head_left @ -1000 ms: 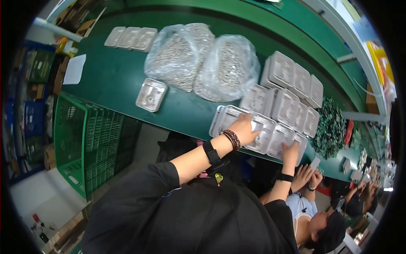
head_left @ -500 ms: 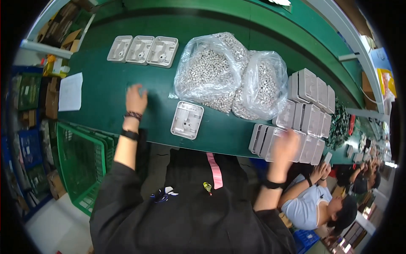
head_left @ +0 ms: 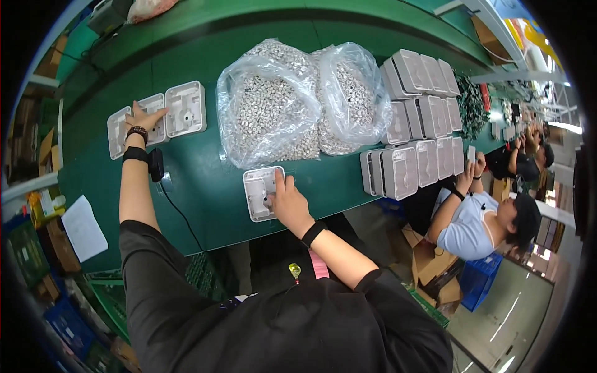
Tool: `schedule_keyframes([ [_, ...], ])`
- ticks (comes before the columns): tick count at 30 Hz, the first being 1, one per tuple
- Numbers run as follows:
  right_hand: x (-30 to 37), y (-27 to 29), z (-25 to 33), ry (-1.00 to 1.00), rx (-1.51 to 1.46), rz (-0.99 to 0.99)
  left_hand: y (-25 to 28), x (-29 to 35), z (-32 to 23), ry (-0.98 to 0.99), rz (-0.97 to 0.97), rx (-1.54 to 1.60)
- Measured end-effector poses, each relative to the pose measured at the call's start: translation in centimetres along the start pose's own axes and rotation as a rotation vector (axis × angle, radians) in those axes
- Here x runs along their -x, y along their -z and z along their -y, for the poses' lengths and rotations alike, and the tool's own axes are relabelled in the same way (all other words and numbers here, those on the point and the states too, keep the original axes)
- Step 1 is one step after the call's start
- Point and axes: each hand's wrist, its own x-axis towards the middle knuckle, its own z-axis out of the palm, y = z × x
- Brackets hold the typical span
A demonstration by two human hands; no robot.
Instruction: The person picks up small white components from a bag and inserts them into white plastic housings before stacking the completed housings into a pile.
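My left hand (head_left: 145, 118) has its fingers spread over the middle one of three light grey plastic boxes in a row, the left box (head_left: 116, 142), the middle box (head_left: 159, 132) and the right box (head_left: 193, 109). Its thumb reaches the middle box's right side. My right hand (head_left: 290, 204) closes on the right wall of a single grey plastic box (head_left: 255, 194) near the table's front edge, thumb inside it. That box lies with its open side up, showing moulded posts. Part of its wall is hidden by the hand.
Two clear plastic bags of small metallic-looking parts, a left bag (head_left: 267, 102) and a right bag (head_left: 351, 93), lie mid-table. Stacked grey boxes (head_left: 398, 171) stand at right. A black cord (head_left: 180, 211) hangs from a device at my left wrist. A co-worker (head_left: 476, 224) sits at right.
The view has turned and shifted. My left hand has moved onto the row of boxes at far left. My right hand has come from the stacked boxes to the single box.
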Motion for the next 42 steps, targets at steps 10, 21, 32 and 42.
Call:
schedule_keyframes([
  [10,0.5,-0.4,-1.3,0.079,0.077,-0.07,0.0,1.9,-2.1,0.063,0.022,0.084],
  [21,1.3,1.8,-8.2,0.044,0.077,-0.111,-1.2,12.7,0.9,0.042,0.045,0.061],
  [32,0.9,4.4,-11.0,0.046,0.078,-0.032,-4.2,30.1,1.5,0.17,0.017,0.221],
  [42,2.1,6.5,-6.2,0.268,0.251,-0.132,-7.0,34.9,-2.8,0.067,-0.032,0.244],
])
